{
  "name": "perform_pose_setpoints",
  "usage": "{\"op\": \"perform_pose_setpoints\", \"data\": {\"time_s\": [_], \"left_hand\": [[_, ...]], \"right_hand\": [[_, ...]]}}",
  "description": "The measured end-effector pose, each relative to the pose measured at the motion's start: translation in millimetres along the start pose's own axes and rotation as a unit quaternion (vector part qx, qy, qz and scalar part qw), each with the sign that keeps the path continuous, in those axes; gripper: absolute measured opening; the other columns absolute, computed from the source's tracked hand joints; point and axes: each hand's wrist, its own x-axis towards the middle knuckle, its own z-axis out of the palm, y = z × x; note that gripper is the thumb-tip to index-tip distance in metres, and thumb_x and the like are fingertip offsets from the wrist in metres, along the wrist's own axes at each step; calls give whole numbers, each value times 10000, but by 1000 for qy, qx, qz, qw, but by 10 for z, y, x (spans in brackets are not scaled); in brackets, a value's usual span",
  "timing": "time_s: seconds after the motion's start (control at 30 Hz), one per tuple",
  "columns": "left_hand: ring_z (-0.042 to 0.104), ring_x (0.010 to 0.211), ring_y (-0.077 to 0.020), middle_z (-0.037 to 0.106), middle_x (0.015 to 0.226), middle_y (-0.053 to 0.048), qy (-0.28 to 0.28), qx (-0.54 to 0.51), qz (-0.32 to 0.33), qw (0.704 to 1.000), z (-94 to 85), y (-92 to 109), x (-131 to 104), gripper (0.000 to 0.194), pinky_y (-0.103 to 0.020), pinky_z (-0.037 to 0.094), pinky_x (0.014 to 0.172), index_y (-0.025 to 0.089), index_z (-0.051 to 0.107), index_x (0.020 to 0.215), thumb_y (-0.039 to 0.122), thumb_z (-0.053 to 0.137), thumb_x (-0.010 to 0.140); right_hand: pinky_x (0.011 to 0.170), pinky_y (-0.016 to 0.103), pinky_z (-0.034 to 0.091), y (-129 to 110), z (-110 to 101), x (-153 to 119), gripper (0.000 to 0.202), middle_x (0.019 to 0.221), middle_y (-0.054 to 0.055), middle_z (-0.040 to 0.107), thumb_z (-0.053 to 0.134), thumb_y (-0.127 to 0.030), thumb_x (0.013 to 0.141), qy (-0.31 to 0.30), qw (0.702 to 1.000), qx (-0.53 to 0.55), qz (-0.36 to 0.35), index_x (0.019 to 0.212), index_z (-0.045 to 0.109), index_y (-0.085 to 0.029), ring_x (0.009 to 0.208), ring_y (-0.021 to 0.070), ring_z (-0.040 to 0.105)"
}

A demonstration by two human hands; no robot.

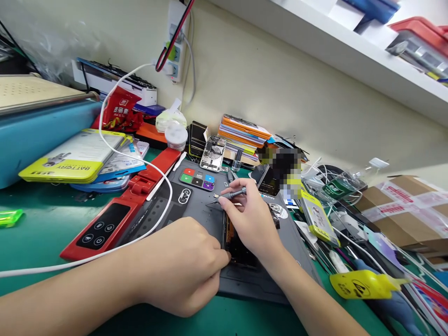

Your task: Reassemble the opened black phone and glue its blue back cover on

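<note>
My right hand (250, 219) pinches a slim grey precision screwdriver (238, 192), held tilted over the grey work mat (205, 217). Its thin tip points left, close to small parts on the mat. Under that hand lies an opened phone (241, 254), dark with an orange-brown strip along its inside left. My left hand (189, 266) is closed, thumb and finger at the phone's lower left edge; its curled fingers partly hide the contact. Farther back on the mat is a small tray with coloured squares (197, 179).
To the left, a red clamp device (105, 228) and a phone back cover (171, 205) lie under a white cable (168, 186). An opened white phone (213, 153) rests behind. Tweezers, a yellow bottle (364, 283) and a cardboard box (402, 210) crowd the right. A shelf (332, 51) overhangs.
</note>
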Motion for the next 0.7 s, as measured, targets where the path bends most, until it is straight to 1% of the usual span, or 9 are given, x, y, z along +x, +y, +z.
{"op": "perform_pose_setpoints", "data": {"time_s": [0.1, 0.2, 0.27, 0.3, 0.4, 0.47, 0.53, 0.6, 0.7], "left_hand": [[647, 596, -214, 707, 706, -31, 9, -10, 0, 1000, 10, 2, -14, 199, -352, 361, 532, 219, 718, 1010, 188, 556, 898], [602, 585, -181, 659, 687, 8, 36, -44, -35, 998, 7, 20, -6, 133, -346, 325, 547, 236, 645, 856, 198, 534, 917], [550, 562, -147, 599, 653, 38, 78, -99, -107, 986, -3, 38, 17, 178, -318, 319, 548, 234, 558, 779, 207, 500, 945], [520, 546, -134, 566, 635, 52, 103, -131, -155, 974, -7, 45, 31, 202, -299, 319, 542, 234, 527, 770, 221, 478, 965], [481, 534, -122, 500, 622, 78, 168, -198, -288, 922, 3, 42, 72, 192, -255, 340, 523, 250, 531, 851, 314, 452, 1014], [491, 554, -126, 497, 660, 81, 199, -203, -333, 899, 33, 14, 94, 140, -248, 370, 528, 262, 561, 949, 381, 508, 1002], [507, 586, -130, 505, 711, 74, 221, -198, -345, 891, 72, -25, 109, 161, -249, 403, 546, 272, 593, 1058, 409, 576, 975], [516, 622, -134, 516, 749, 62, 233, -190, -331, 895, 104, -61, 118, 203, -253, 423, 575, 283, 629, 1131, 398, 614, 964], [532, 680, -137, 540, 775, 47, 242, -174, -292, 909, 121, -92, 121, 156, -258, 427, 623, 297, 694, 1105, 355, 625, 978]], "right_hand": [[815, 372, 590, 8, -16, 5, 243, 1073, 35, 726, 671, -296, 940, 15, 1000, 22, 3, 1100, 491, -264, 884, 195, 734], [810, 363, 619, 24, -89, 4, 316, 1028, 12, 706, 728, -365, 916, 31, 992, 117, 25, 1103, 494, -263, 859, 189, 746], [800, 342, 636, 43, -162, -5, 365, 964, -19, 684, 772, -395, 887, 40, 978, 198, 58, 1087, 498, -261, 826, 177, 757], [795, 330, 640, 54, -199, -13, 381, 935, -33, 675, 791, -400, 874, 43, 969, 233, 74, 1077, 501, -259, 804, 169, 760], [775, 304, 638, 73, -284, -48, 393, 884, -46, 677, 818, -388, 852, 40, 945, 307, 107, 1052, 509, -251, 773, 160, 765], [769, 303, 635, 65, -309, -75, 394, 863, -38, 697, 824, -384, 846, 31, 936, 330, 117, 1043, 511, -249, 781, 168, 768], [775, 310, 634, 41, -312, -101, 395, 857, -30, 713, 827, -387, 844, 25, 933, 338, 121, 1042, 513, -251, 791, 175, 770], [777, 312, 634, 14, -304, -123, 398, 863, -28, 717, 830, -391, 842, 22, 933, 339, 121, 1044, 514, -255, 794, 176, 770], [763, 302, 635, -10, -290, -143, 397, 858, -33, 711, 833, -386, 842, 12, 931, 346, 116, 1042, 514, -259, 789, 167, 763]]}}
